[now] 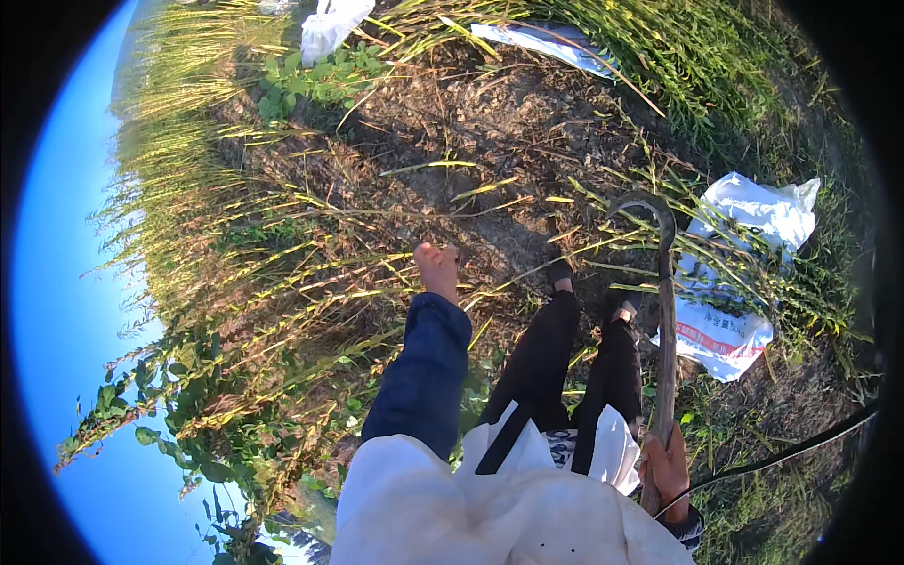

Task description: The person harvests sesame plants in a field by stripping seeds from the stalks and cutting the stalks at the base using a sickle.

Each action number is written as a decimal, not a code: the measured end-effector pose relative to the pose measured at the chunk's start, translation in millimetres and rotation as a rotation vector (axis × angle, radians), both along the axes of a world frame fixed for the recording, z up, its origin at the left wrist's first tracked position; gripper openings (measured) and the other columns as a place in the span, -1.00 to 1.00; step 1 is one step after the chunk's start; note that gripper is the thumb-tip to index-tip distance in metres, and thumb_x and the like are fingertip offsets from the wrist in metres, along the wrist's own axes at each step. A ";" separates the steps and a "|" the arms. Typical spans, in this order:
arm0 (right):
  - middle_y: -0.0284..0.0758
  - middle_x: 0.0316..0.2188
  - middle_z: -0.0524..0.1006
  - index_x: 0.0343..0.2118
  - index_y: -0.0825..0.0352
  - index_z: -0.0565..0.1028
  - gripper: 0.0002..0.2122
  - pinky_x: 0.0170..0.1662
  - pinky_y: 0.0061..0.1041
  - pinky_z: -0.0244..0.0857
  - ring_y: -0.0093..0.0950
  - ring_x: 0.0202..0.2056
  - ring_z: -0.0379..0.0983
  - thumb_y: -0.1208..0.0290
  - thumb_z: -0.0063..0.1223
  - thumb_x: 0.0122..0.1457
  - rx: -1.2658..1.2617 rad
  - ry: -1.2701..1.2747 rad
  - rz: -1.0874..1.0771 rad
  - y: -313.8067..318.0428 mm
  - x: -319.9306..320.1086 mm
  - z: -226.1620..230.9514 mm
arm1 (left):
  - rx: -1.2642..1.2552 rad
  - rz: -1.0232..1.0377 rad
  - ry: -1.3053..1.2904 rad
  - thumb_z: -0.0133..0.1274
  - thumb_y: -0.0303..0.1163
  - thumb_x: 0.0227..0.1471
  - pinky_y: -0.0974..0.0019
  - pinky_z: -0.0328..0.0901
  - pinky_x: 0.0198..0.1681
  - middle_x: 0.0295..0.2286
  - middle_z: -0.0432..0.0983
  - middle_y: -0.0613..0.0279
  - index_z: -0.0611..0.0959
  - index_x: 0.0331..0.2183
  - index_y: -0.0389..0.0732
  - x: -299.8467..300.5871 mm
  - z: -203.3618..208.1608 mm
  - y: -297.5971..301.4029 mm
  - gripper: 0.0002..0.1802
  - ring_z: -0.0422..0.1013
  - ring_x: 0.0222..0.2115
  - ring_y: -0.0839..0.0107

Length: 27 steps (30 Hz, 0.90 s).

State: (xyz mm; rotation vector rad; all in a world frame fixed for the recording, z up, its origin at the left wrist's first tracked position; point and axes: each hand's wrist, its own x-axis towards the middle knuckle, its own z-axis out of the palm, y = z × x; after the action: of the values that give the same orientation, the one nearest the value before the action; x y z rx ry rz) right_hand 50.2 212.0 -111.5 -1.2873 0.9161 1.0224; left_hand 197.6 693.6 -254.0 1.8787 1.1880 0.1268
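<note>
- Left hand (437,270), seen from behind at the end of a dark blue sleeve (422,372): fingers bunched together and curled away from the camera, so what they grip, if anything, cannot be told; they sit among the leaning yellow-green grain stalks (282,282).
- Right hand (667,466), low by the white garment (490,508): fingers wrapped tight round the lower end of the long brown wooden handle of a sickle (665,330); fingertips hidden behind the handle.
- Sickle shaft runs up and away from the right fingers; its curved dark metal blade (640,205) hooks left at the far end, over cut stalks on the bare brown soil (471,141).
- Handle butt below the fingers is hidden by the hand and garment.
- Two black-trousered legs (574,363) between the hands; feet small and hard to make out among straw.
- White woven plastic sack with a red printed band (744,273) lies crumpled just right of the sickle shaft, beyond the right fingers, partly covered by green stalks; print too small to read.
- Second white sack (331,24), far beyond the left fingers, cut off by the top edge.
- Pale bluish-white sheet (546,40) at top centre, half under grass.
- Thin black cable (800,443) runs right of the right hand; ends out of view.
</note>
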 end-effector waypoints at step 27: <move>-0.40 -0.64 0.35 -0.25 0.28 0.27 -0.83 -0.69 -0.60 0.21 -0.60 -0.75 0.27 0.37 -0.06 0.16 -0.026 0.204 0.446 73.8 103.0 58.3 | -0.542 0.237 -0.449 -0.24 0.03 0.19 0.47 -0.01 -0.77 -0.76 0.12 0.42 0.32 -0.38 -0.13 54.0 22.5 -18.7 -0.60 0.04 -0.82 0.61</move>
State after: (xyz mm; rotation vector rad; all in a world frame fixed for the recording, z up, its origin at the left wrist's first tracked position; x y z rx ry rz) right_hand 153.3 285.8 -53.3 -1.4645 0.8116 1.5153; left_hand 251.6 674.9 -231.5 1.1570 0.9986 0.3063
